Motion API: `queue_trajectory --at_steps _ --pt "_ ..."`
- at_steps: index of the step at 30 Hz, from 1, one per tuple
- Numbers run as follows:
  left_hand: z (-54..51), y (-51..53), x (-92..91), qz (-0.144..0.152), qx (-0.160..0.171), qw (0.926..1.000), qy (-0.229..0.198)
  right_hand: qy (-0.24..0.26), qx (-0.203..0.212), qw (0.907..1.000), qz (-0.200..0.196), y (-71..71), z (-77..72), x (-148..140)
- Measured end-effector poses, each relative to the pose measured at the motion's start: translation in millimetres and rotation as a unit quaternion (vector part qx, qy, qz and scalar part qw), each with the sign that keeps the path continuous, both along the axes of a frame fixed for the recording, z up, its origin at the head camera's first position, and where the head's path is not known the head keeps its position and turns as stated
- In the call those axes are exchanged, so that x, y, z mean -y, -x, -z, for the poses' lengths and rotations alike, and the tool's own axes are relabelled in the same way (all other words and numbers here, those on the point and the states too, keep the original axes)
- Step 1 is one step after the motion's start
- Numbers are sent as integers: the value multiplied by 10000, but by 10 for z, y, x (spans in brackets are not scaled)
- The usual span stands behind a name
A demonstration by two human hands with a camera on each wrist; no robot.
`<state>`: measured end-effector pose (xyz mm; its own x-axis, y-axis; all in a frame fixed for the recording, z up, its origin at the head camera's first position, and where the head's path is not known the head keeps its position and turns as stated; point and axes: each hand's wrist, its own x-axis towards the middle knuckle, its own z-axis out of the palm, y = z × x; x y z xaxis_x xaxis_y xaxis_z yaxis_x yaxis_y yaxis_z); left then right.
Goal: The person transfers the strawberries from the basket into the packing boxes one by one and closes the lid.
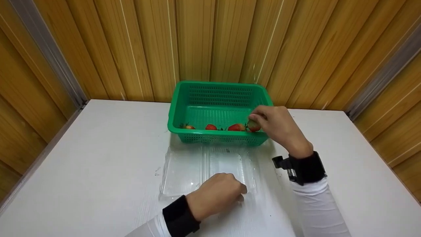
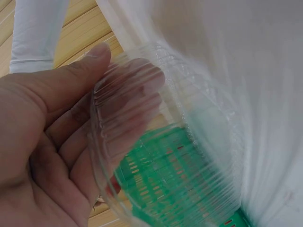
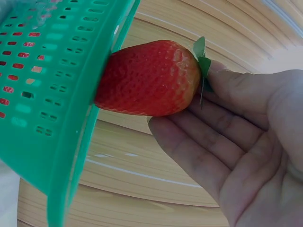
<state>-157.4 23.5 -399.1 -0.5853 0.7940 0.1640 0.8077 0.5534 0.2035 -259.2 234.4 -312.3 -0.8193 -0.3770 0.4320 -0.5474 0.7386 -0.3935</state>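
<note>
My right hand [image 1: 279, 126] pinches a large red strawberry [image 3: 151, 78] near its leafy end, at the front right rim of a green plastic basket [image 1: 176, 108]. The strawberry's tip overlaps the rim in the right wrist view. More strawberries [image 1: 235, 127] lie along the basket's front inner side, partly hidden by the wall. In front of the basket a clear plastic clamshell container [image 1: 184, 174] lies on the table. My left hand [image 1: 218, 194] grips its near wall; in the left wrist view the fingers show through the clear plastic [image 2: 156, 113], with the thumb on the other side.
The white table [image 1: 98, 158] reaches to both sides of the basket and container. Behind the basket stands a wood-patterned corrugated wall [image 1: 197, 42], with similar panels at left and right. Each wrist wears a black strap [image 1: 307, 168].
</note>
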Motion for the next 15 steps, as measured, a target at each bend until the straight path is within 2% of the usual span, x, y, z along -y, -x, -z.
queue_trajectory --at_steps 8,15 --pt "2 3 -2 -44 91 9999 24 57 -79 9999 -52 -63 -52 38" --pt "1 -11 14 16 -47 10000 -69 240 -174 9992 -285 -121 -70 80"
